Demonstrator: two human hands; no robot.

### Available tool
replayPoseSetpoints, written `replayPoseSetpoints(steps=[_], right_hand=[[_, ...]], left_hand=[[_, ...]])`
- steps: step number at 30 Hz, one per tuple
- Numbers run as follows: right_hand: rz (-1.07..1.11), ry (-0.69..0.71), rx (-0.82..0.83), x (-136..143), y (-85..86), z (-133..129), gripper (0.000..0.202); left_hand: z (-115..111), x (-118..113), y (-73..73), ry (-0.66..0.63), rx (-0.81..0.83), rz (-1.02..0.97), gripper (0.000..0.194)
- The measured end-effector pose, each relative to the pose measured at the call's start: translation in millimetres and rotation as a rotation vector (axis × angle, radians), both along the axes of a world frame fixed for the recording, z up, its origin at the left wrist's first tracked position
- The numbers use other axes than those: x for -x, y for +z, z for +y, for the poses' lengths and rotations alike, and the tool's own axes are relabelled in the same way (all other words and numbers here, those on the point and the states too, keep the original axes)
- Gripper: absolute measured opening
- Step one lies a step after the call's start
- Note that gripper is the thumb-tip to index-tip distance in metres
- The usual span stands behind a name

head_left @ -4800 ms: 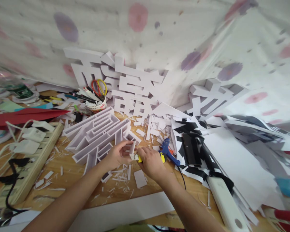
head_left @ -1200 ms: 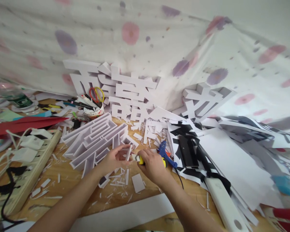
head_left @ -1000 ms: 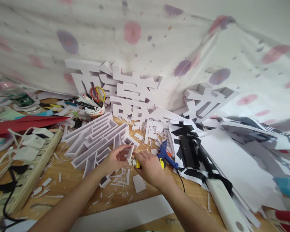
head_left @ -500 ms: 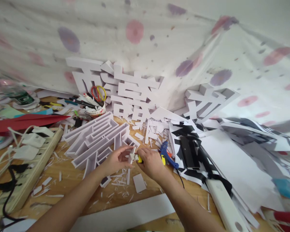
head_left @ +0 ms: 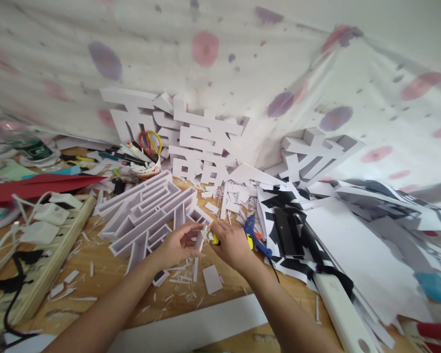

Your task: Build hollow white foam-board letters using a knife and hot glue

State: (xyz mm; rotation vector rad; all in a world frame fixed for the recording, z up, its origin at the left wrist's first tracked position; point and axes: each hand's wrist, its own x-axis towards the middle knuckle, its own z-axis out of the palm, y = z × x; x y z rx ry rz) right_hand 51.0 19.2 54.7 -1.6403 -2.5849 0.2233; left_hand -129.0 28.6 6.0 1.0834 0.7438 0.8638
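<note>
Between the fingertips of my left hand (head_left: 182, 241) is a small white foam-board piece (head_left: 199, 241), held just above the table. My right hand (head_left: 232, 243) is wrapped round a yellow utility knife (head_left: 215, 239); most of its body is hidden in the palm. The knife's pale front end meets the edge of the piece, and the blade itself is too small to make out. Left of my hands lies a large white foam-board character (head_left: 147, 211) with raised walls. A blue hot glue gun (head_left: 255, 238) rests just right of my right hand.
White characters (head_left: 206, 130) stand against the patterned curtain (head_left: 235, 44). A power strip (head_left: 55, 255) with chargers is at left. Scissors (head_left: 150, 142) stand in a cup of tools. Foam scraps (head_left: 212, 278), a long white strip (head_left: 191, 323) and stacked sheets (head_left: 353, 245) cover much of the table.
My right hand has shifted slightly right and up with the knife, and the knife's front end has turned a little against the piece. My left hand has hardly moved.
</note>
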Motion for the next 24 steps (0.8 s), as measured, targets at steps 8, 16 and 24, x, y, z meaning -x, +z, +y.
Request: replayPoseSetpoints(steps=[8,16,24], right_hand=[[-0.006,-0.02,-0.006,1,-1.0,2,0.014],[-0.027,-0.226,0.066,-6,2.7,14,0.015],[-0.05,-0.408,0.148,-15,-37.9,-2,0.022]], left_hand=[[-1,1,0.6,-0.008,-0.033,0.013,0.058],[-2,1,3.8,-0.072,-0.037,-0.06,0.059],[0,6,5.9,-0.069,-0.013,-0.22,0.052]])
